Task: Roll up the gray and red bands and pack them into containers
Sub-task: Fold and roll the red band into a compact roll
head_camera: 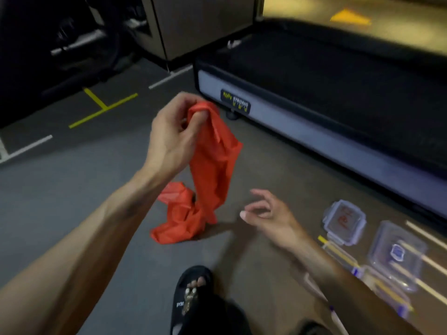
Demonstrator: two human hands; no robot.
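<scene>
My left hand (177, 131) pinches the top end of the red band (214, 165) and holds it up above the floor. The band hangs down crumpled, and its lower end lies bunched on the grey floor. To the right of the band and lower, my right hand (268, 213) hovers with its fingers spread and nothing in it. Clear plastic containers (396, 252) and a clear lid (344, 222) with red print lie on the floor at the right. No gray band is in view.
A black padded bench (326, 93) with a grey side fills the upper right. Dark gym equipment (72, 44) stands at the upper left. Yellow and white lines mark the floor. My foot in a black sandal (191, 296) is at the bottom centre.
</scene>
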